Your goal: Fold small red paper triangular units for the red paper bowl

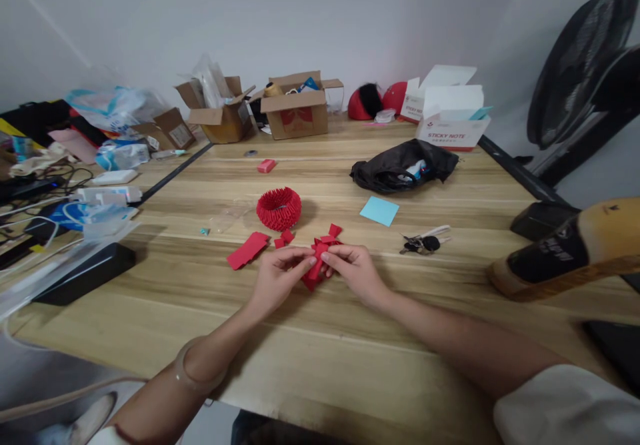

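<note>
Over the worktop [380, 358], near the red bowl [277, 218], the red paper [319, 252] is pinched in the grip of both the left hand [279, 273] and the right hand [356, 269], and, being presumably light, thin and easily creased, is best held gently by its edges.

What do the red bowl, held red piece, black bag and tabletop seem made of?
Red bowl: probably folded paper, matte; small pointed units in rows.
Held red piece: likely paper, matte; thin, straight-edged.
Black bag: thin plastic or fabric, can't tell which, dull; slack and wrinkled.
Tabletop: wood or wood-look laminate, low sheen; streaked grain.
</note>
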Available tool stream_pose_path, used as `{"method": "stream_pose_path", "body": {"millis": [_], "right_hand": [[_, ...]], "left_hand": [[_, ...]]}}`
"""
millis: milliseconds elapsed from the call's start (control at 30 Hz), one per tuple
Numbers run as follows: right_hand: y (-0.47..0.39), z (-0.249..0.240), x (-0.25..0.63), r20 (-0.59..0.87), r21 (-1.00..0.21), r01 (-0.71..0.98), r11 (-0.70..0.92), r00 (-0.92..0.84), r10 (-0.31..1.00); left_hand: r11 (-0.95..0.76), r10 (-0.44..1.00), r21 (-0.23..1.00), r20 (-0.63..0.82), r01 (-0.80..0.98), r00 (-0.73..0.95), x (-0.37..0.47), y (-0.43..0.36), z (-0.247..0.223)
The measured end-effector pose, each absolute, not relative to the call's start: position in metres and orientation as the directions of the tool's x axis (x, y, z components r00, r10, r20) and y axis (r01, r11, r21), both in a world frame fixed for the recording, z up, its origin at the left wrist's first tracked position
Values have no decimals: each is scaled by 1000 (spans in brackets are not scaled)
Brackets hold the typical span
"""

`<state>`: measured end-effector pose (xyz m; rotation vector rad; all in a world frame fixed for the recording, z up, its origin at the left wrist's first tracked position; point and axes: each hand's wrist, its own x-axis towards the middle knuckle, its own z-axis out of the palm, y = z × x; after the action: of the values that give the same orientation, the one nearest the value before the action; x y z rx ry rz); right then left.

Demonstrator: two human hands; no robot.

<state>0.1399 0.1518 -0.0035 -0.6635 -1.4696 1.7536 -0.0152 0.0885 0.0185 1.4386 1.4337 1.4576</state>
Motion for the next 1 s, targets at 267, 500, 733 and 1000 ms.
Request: {"method": "stream_pose_path", "body": {"millis": [267,500,733,1000], "right_hand": [[151,-3,140,74,-974,-217,-69,-585,807],[151,-5,140,76,-973,-219,-69,-587,806],[151,-7,139,63,-971,-224,-86,-586,808],[152,-8,139,81,-974,-218,-61,-587,805]], "left_hand": [[-237,936,920,302,312,-181,-18,89,19],[-279,928,893,345,353,-139,-16,88,23],[-272,934,886,336,375,-117,-17,88,21],[-297,926,874,362,384,-107,-18,88,22]]}}
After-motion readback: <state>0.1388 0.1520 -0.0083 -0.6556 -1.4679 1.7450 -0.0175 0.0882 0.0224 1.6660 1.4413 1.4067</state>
